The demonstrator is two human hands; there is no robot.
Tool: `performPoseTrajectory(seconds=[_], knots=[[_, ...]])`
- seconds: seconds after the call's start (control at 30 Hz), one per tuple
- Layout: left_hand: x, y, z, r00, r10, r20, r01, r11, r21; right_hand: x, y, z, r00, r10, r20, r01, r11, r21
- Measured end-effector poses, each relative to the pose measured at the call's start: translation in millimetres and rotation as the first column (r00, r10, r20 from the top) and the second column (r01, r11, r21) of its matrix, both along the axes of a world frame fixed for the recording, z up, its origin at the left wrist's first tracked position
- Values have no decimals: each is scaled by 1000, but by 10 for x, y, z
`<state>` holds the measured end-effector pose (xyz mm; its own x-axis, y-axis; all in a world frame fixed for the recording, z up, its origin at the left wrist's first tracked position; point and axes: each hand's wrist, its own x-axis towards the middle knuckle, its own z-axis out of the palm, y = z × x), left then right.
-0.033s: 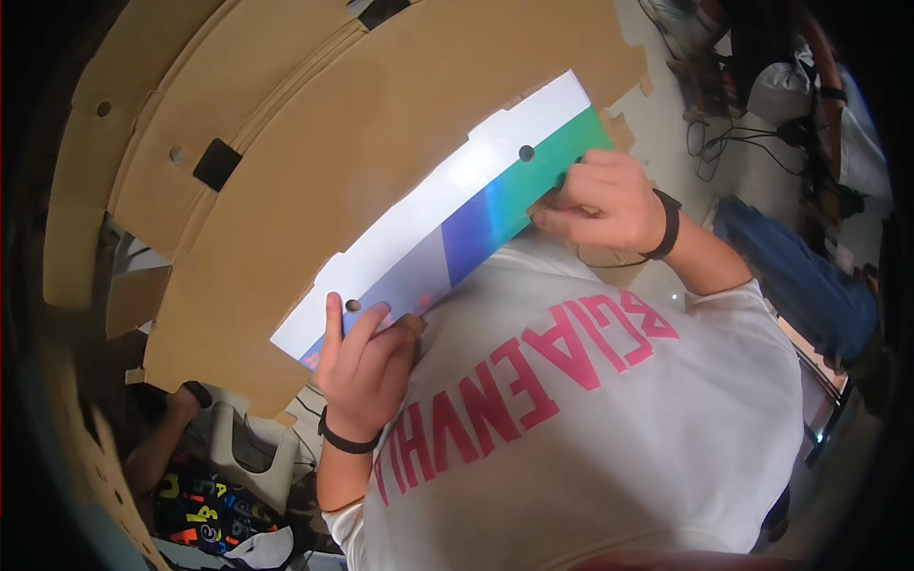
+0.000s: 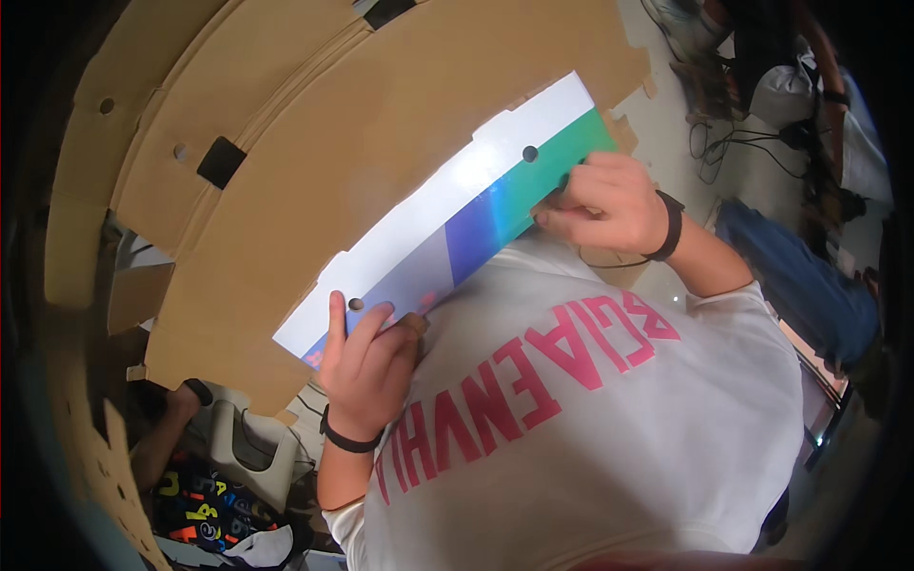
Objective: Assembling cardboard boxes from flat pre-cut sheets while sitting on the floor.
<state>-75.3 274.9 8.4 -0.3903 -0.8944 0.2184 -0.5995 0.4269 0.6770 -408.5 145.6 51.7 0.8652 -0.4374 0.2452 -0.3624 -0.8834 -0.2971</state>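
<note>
Slanting up to the right before my chest is a long printed cardboard panel [image 2: 471, 224], white along its far edge, then purple, blue and green, with two round holes. My left hand [image 2: 369, 366] grips its lower left end; the index finger lies straight by a hole and the other fingers bend over the near edge. At the green end, my right hand [image 2: 614, 205] is closed on the near edge with fingers curled. The panel's underside and both thumbs' full grip are partly hidden. Beneath it spreads a large brown cardboard sheet [image 2: 314, 181] with slots and holes.
Cardboard flaps [image 2: 76, 190] rise at the left. Lower left are another person's forearm [image 2: 167, 433] and a pale plastic stool-like thing [image 2: 252, 447]. At the upper right, dark cables [image 2: 728, 143] lie on the floor near another person's shoe [image 2: 681, 29] and blue cloth [image 2: 795, 276].
</note>
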Motion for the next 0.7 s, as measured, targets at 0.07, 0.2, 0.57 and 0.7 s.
performPoseTrajectory(seconds=[0.07, 0.2, 0.57, 0.7], knots=[[6, 1, -7, 1000, -10, -3, 10, 1000, 21, -5, 3, 21, 999, -6, -35, 6, 1000, 17], [30, -3, -29, 998, 30, -63, -25, 997, 68, 5, -19, 62, 996, 21, -92, -16, 998, 59], [408, 202, 95, 981, 179, 73, -174, 982, -69, -183, -45, 222, 973, -170, 157, 144, 976, 165], [840, 520, -33, 671, 735, -99, -730, 630, -264, -713, -297, 244, 699, -651, 296, 659, 747, 88]])
